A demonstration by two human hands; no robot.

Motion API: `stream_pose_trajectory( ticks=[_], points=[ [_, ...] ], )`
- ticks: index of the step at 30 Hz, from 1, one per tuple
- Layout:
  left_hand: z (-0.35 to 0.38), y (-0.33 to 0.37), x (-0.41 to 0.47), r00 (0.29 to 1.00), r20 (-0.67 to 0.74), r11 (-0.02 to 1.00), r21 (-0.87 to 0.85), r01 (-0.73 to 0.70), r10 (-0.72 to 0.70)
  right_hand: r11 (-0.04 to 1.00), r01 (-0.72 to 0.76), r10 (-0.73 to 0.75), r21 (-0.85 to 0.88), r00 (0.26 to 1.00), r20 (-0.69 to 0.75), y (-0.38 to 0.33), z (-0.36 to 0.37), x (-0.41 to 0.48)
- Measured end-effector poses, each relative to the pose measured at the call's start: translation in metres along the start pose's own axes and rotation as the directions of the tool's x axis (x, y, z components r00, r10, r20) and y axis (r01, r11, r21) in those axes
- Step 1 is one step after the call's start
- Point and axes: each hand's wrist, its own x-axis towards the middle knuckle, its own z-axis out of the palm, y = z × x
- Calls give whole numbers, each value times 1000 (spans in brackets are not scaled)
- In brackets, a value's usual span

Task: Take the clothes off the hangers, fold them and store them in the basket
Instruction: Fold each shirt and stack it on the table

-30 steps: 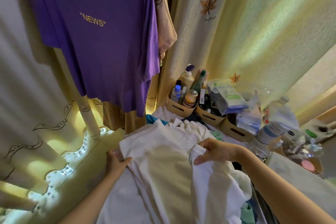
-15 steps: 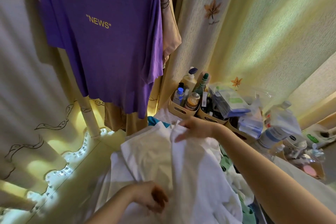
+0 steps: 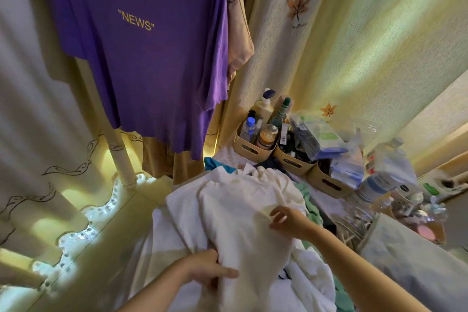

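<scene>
A white garment (image 3: 235, 213) lies spread over a heap of clothes in front of me, partly folded lengthwise. My left hand (image 3: 210, 271) pinches its near edge at the bottom centre. My right hand (image 3: 286, 218) holds a fold on its right side between thumb and fingers. A purple T-shirt (image 3: 152, 63) printed "NEWS" hangs on a hanger at the upper left, with a beige garment (image 3: 240, 40) hanging behind it. No basket for the clothes can be made out.
Small beige bins (image 3: 253, 149) packed with bottles and packets stand behind the heap, next to plastic bottles (image 3: 385, 172) and clutter on the right. A white rack pole (image 3: 121, 157) stands at the left. Curtains (image 3: 354, 45) close off the back.
My right hand has drawn back from the far end of the white garment to its right side. My left hand has shifted right along the near edge and gripped it.
</scene>
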Motion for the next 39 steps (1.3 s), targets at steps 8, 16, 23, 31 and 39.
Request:
stream_pose_trajectory(
  ticks=[8, 16, 23, 31, 39],
  points=[
    [-23, -7, 10, 951, 305, 893, -441, 88, 58, 998, 63, -63, -1, 996, 66, 22, 2, -25],
    [-57, 26, 54, 822, -562, 743, -588, -320, -90, 962, 216, -217, 168, 976, -15, -2, -3, -34],
    [-68, -1, 48, 652, -753, 859, -392, -330, -93, 980, 92, -87, -176, 996, 38, 16, 2, -28],
    [-10, 15, 28, 707, -408, 805, 425, -414, 578, 992, 96, -100, -85, 994, -47, 27, 3, -28],
    [81, 22, 44, 967, -196, 549, 833, 75, 164, 777, 270, -233, -569, 963, 139, 22, 9, -36]
  ],
)
